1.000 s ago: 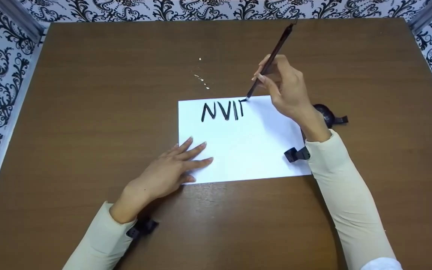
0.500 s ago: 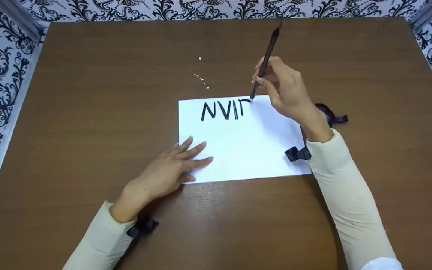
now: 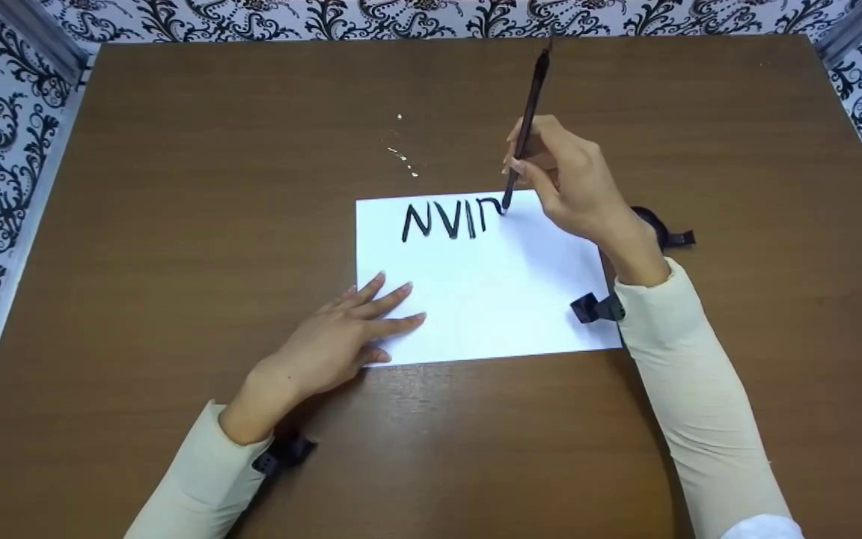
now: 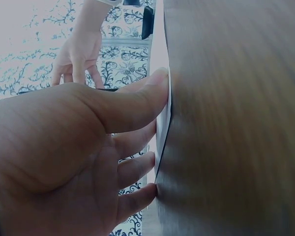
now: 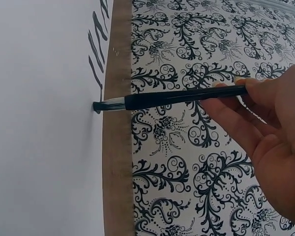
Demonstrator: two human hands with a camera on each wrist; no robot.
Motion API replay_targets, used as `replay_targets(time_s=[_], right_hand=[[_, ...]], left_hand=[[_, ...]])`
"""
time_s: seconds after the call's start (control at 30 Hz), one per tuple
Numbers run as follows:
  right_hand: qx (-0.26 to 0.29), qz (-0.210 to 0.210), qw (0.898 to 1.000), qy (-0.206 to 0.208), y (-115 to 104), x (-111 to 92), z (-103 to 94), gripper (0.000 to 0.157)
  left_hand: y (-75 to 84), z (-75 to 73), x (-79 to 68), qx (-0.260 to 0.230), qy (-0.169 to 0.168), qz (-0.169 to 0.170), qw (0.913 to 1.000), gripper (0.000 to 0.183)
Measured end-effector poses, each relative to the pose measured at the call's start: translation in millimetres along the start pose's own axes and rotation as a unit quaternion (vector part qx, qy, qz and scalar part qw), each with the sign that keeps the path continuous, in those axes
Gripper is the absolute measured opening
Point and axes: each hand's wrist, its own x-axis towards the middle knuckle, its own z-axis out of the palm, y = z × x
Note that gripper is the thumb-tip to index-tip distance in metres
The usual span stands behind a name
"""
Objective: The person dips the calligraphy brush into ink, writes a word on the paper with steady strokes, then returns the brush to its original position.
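A white sheet of paper [image 3: 491, 299] lies on the table, with black painted letters [image 3: 442, 221] along its upper part. My right hand [image 3: 573, 183] pinches a dark paintbrush [image 3: 528, 120] between thumb and fingers, its handle pointing up and away. In the right wrist view the black-coated bristles [image 5: 101, 105] touch the paper at the end of a curved stroke. My left hand [image 3: 326, 344] rests on the paper's lower left corner with fingers spread. In the left wrist view the thumb [image 4: 132, 105] and fingertips press on the sheet's edge.
The brown wooden table [image 3: 199, 224] surrounds the paper. Small pale flecks [image 3: 405, 159] lie beyond its top edge. Black-and-white patterned covering [image 3: 401, 21] shows past the table's edges. A black wrist device [image 3: 595, 307] on the right sleeve stands over the paper's right side.
The brush tip has moved right and then down, extending the last letter's top stroke into a downward curve. The brush handle has swung more upright. My left hand has stayed still.
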Motion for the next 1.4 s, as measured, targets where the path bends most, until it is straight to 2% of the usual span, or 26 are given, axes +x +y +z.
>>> replay_targets(time_s=[0.53,1.4], right_hand=[[0.020,-0.004,0.999,-0.024,-9,0,1.2,0.021],[0.026,-0.035,0.999,-0.025,-16,2,13.3,0.022]], left_hand=[[1.1,-1.0,0.1,0.003,-0.009,-0.007,0.9999,0.053],[0.8,-1.0,-0.3,0.001,-0.010,-0.009,0.9999,0.053]])
